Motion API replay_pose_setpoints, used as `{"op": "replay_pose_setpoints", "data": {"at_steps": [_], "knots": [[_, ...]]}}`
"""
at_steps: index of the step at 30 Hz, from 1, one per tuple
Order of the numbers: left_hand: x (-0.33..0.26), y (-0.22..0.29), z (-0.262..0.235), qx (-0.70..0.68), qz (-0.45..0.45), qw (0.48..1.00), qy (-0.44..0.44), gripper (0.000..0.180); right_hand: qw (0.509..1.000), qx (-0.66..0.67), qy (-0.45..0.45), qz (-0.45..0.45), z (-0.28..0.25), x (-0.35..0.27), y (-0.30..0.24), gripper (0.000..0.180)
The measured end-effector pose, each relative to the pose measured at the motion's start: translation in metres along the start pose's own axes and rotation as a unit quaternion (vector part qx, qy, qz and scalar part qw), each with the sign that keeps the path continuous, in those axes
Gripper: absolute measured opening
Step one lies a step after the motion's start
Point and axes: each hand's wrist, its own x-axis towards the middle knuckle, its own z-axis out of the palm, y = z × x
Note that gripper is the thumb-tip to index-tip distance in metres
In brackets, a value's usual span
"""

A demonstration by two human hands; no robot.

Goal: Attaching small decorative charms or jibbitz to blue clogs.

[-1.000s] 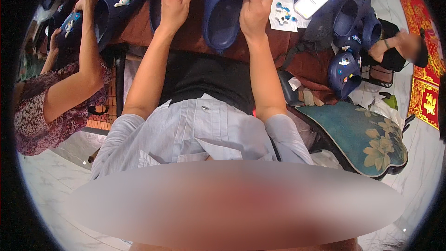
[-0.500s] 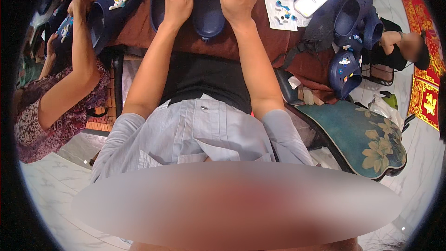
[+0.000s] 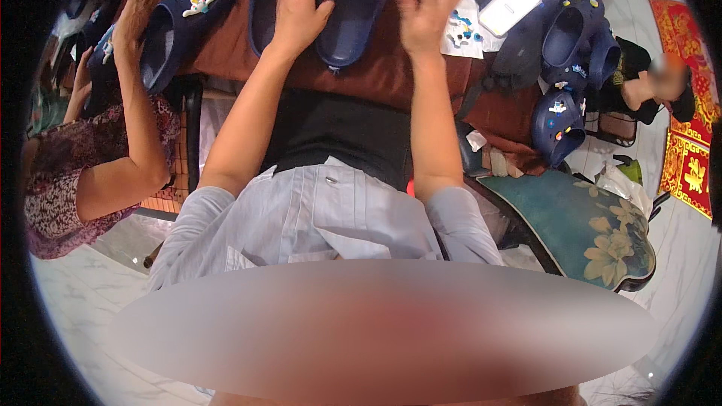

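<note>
Two navy clogs lie side by side on the brown cloth before me, a left clog (image 3: 271, 7) and a right clog (image 3: 350, 26), their heels toward me. My left hand (image 3: 299, 13) reaches into the opening of the left clog, thumb held apart, with nothing seen in its grip. Off to the right of the pair, my right hand (image 3: 430, 11) is lifted with fingers spread and slightly blurred, holding nothing. Just beyond it lies a clear packet (image 3: 462, 34) of small blue and white charms, partly covered by that hand.
A lit phone (image 3: 510, 6) lies right of the packet. Several decorated clogs (image 3: 560, 116) crowd the table's right side. At left, a co-worker's hand (image 3: 134, 19) is near another charm-trimmed clog (image 3: 177, 30). A green floral cushioned seat (image 3: 556, 218) stands at my right.
My right hand has left the right clog and moved right, fingers spreading. My left hand has shifted slightly down and right. The clog pair sits a little lower in view.
</note>
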Motion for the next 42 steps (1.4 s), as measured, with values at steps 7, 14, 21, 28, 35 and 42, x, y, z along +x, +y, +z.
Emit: {"op": "replay_pose_setpoints", "data": {"at_steps": [7, 14, 21, 28, 35, 42], "knots": [[-0.001, -0.002, 0.004, -0.016, -0.024, 1.000, -0.010, 0.059, 0.975, -0.160, 0.126, 0.089, -0.056, -0.010, 0.137, 0.025], [0.001, 0.002, 0.003, -0.001, -0.016, 1.000, 0.007, 0.056, 0.962, -0.254, 0.066, 0.071, -0.076, 0.001, 0.196, 0.013], [-0.001, 0.000, 0.004, -0.010, -0.036, 0.999, -0.011, 0.056, 0.967, -0.215, 0.092, 0.098, -0.069, -0.006, 0.187, 0.016], [0.001, -0.001, 0.003, -0.016, -0.018, 1.000, 0.008, 0.055, 0.964, -0.222, 0.097, 0.111, -0.076, -0.014, 0.183, 0.016], [-0.001, 0.006, 0.000, -0.062, -0.092, 0.993, -0.049, 0.053, 0.961, -0.185, 0.130, 0.161, -0.089, -0.037, 0.178, 0.020], [-0.002, -0.003, 0.006, -0.005, -0.003, 1.000, 0.018, 0.051, 0.962, -0.155, 0.084, 0.210, -0.097, -0.063, 0.156, 0.020]]}}
